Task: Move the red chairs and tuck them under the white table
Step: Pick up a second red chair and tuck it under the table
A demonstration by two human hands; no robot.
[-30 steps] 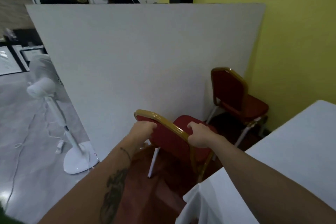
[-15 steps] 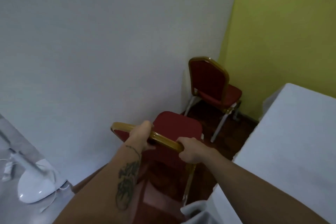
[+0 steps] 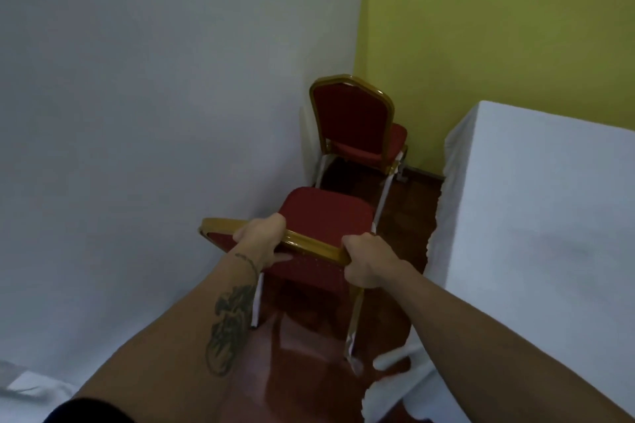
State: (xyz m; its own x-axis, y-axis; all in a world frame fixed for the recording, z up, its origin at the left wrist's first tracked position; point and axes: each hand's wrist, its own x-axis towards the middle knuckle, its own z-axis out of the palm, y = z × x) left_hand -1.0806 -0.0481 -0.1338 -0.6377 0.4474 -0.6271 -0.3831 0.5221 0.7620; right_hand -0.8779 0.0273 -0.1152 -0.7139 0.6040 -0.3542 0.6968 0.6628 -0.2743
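Observation:
A red chair with a gold frame stands right in front of me, its back toward me and its seat pointing away. My left hand grips the top rail of its backrest near the left end. On the rail's right corner sits my right hand, closed around it. A second red chair stands farther back in the corner, facing right. The white table, draped in a white cloth, fills the right side of the view, beside both chairs.
A tall white panel runs along the left, close to both chairs. A yellow-green wall closes the far end. The dark red floor forms a narrow aisle between panel and table. The tablecloth's hem hangs at the lower right.
I have moved forward into the aisle with the near chair in both hands. The chair now points straight at the far chair, and the standing fan at the left has dropped out of view.

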